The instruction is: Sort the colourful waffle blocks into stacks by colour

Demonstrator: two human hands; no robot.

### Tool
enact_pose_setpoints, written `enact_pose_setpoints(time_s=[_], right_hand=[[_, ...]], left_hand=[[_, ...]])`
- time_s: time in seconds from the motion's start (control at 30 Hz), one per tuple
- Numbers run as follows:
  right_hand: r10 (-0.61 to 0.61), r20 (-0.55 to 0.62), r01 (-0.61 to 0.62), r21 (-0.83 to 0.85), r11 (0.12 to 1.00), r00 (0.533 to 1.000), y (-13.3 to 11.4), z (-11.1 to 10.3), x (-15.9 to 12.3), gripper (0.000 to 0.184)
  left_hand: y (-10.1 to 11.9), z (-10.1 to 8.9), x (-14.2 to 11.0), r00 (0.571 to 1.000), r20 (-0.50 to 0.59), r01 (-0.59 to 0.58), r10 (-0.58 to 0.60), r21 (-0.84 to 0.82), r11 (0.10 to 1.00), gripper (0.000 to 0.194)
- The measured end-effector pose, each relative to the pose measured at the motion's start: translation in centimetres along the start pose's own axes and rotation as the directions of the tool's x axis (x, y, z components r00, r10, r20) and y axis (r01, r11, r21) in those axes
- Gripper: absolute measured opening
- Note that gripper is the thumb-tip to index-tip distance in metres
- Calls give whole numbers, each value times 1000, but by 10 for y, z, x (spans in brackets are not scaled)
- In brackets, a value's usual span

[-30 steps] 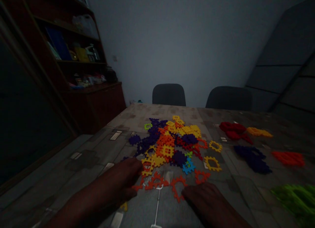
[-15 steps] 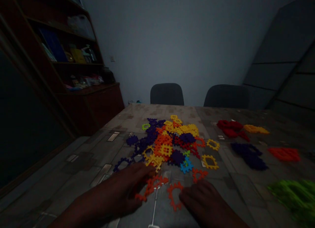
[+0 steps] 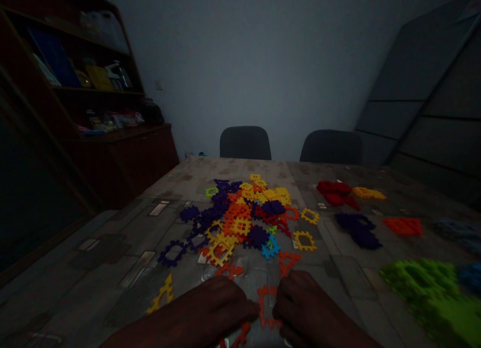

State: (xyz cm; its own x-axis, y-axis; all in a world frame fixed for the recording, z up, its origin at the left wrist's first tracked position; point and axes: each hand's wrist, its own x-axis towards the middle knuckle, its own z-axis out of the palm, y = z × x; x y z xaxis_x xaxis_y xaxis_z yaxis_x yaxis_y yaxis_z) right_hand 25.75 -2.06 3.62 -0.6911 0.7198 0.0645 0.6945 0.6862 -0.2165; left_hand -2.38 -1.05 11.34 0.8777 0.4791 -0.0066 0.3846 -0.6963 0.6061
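Observation:
My right hand (image 3: pixel 302 305) is closed on the right side of an orange square frame (image 3: pixel 262 308) with notched edges, near the front of the table. Just left of that frame is my left hand (image 3: pixel 218 308), its fingers curled round a second orange notched piece (image 3: pixel 240 335), mostly hidden beneath it. Past my left hand lies another orange piece (image 3: pixel 230 271). An orange triangular frame (image 3: pixel 288 263) rests beyond my right hand, and a yellow triangular frame (image 3: pixel 162 295) lies by my left wrist.
A heap of interlocking plastic pieces (image 3: pixel 236 213), purple, orange, yellow and red, covers the table's middle. Sorted piles stand to the right: red (image 3: pixel 336 192), yellow (image 3: pixel 369 193), purple (image 3: pixel 358 230), orange (image 3: pixel 403 226) and green (image 3: pixel 424 283). Two chairs (image 3: pixel 245 142) stand behind the table.
My left hand has moved right, closer to the orange square frame, and its fingers have closed round an orange piece. My right hand stays at the frame. The view has turned slightly right.

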Motion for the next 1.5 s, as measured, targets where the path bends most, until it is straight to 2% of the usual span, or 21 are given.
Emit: enact_pose_setpoints(time_s=[0.1, 0.23, 0.37, 0.43, 0.53, 0.63, 0.7, 0.77, 0.8, 0.87, 0.9, 1.0, 1.07, 1.13, 1.23, 1.3, 1.37, 1.43, 1.5], right_hand=[[39, 5, -39, 152, 988, 999, 0, -25, -6, 15], [227, -79, -201, 248, 948, 971, 13, -53, -16, 18], [315, -125, -291, 183, 939, 941, 29, -55, -23, 24], [353, -124, -331, 170, 928, 927, 31, -54, -24, 25], [369, -86, -348, 194, 917, 925, 25, -55, -22, 20], [364, -62, -338, 252, 907, 929, 18, -56, -19, 18], [353, -49, -326, 282, 902, 934, 16, -55, -19, 20], [344, -51, -316, 285, 905, 938, 15, -53, -20, 22], [341, -63, -311, 279, 908, 938, 15, -52, -20, 24], [315, -91, -281, 268, 921, 945, 12, -50, -20, 31], [287, -101, -252, 268, 930, 952, 10, -48, -19, 38], [167, -46, -147, 284, 948, 985, 2, -37, -12, 64], [115, 26, -118, 297, 948, 993, -3, -26, -4, 74], [96, 70, -113, 299, 948, 993, -6, -17, 2, 74], [59, 52, -71, 285, 956, 997, -4, -10, 3, 72], [27, -5, -25, 275, 961, 1000, 1, -12, -1, 76], [28, -102, -3, 239, 971, 994, 9, -16, -7, 71], [94, -196, -58, 182, 981, 976, 20, -20, -10, 55], [165, -211, -137, 141, 981, 963, 31, -21, -10, 45]], left_hand=[[-4, 3, 5, 1000, -12, -19, 19, 7, 1000, 63], [1, 1, 30, 994, -2, -111, 111, 42, 993, 70], [7, -1, 54, 973, 30, -232, 230, 119, 965, 66], [3, 4, 55, 980, -11, -193, 197, 135, 972, 73], [-15, 27, 45, 991, -117, -52, 67, 131, 990, 82], [-41, 64, 36, 976, -204, -44, 71, 136, 990, 109], [-54, 86, 35, 967, -250, -15, 57, 167, 986, 108], [-59, 93, 35, 964, -264, 19, 35, 198, 980, 108], [-58, 90, 34, 963, -267, 29, 29, 209, 977, 109], [-51, 71, 30, 959, -284, 49, 15, 217, 975, 102], [-47, 57, 27, 952, -306, 89, -22, 208, 974, 90], [-35, 15, 17, 917, -333, 276, -220, 133, 952, 56], [-30, 0, 15, 906, -279, 361, -318, 121, 925, 41], [-28, -2, 18, 892, -252, 422, -376, 162, 892, 35], [-26, 5, 26, 882, -250, 455, -400, 225, 861, 37], [-27, 7, 28, 884, -254, 451, -393, 239, 860, 37], [-30, 5, 26, 887, -277, 439, -370, 254, 862, 35], [-36, 1, 22, 893, -303, 417, -333, 278, 866, 36], [-46, -2, 18, 895, -324, 405, -308, 295, 866, 35]])
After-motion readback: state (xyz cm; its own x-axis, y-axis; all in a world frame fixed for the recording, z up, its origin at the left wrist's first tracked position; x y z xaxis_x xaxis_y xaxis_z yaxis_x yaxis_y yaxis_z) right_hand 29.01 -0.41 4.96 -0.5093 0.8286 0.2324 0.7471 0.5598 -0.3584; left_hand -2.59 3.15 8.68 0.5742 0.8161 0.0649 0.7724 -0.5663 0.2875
